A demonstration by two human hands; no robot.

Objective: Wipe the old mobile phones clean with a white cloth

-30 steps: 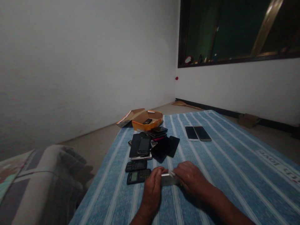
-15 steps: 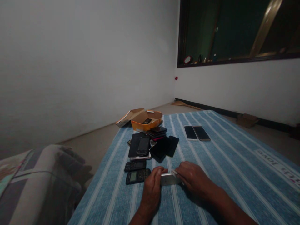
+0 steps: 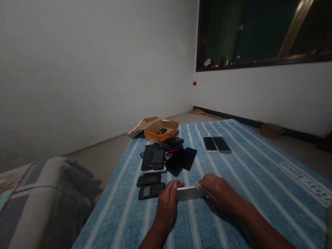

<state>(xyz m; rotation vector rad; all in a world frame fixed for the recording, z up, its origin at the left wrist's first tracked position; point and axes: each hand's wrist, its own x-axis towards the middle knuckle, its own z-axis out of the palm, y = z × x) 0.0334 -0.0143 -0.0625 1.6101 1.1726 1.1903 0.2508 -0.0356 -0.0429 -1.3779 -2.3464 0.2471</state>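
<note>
My left hand (image 3: pixel 168 200) is closed around the left end of a silver-grey phone (image 3: pixel 187 194), tilted up on its edge above the blue striped cloth. At the phone's right end, my right hand (image 3: pixel 215 189) pinches a small whitish cloth (image 3: pixel 198 185) against the upper edge. Much of that cloth is hidden by the fingers. Just left of my left hand lie two keypad phones (image 3: pixel 151 190), side by side. Beyond them is a pile of dark phones (image 3: pixel 157 157), with more black phones (image 3: pixel 178 161) overlapping to its right.
An orange cardboard box (image 3: pixel 155 136) with its lid open stands at the far end, a small phone inside. Two large smartphones (image 3: pixel 217 144) lie together at the back right. A draped striped fabric (image 3: pixel 49 193) is at the left, and a white wall rises behind.
My right hand and the whitish cloth have shifted slightly right along the phone's edge. My left hand keeps its hold. The whole view has tipped a little.
</note>
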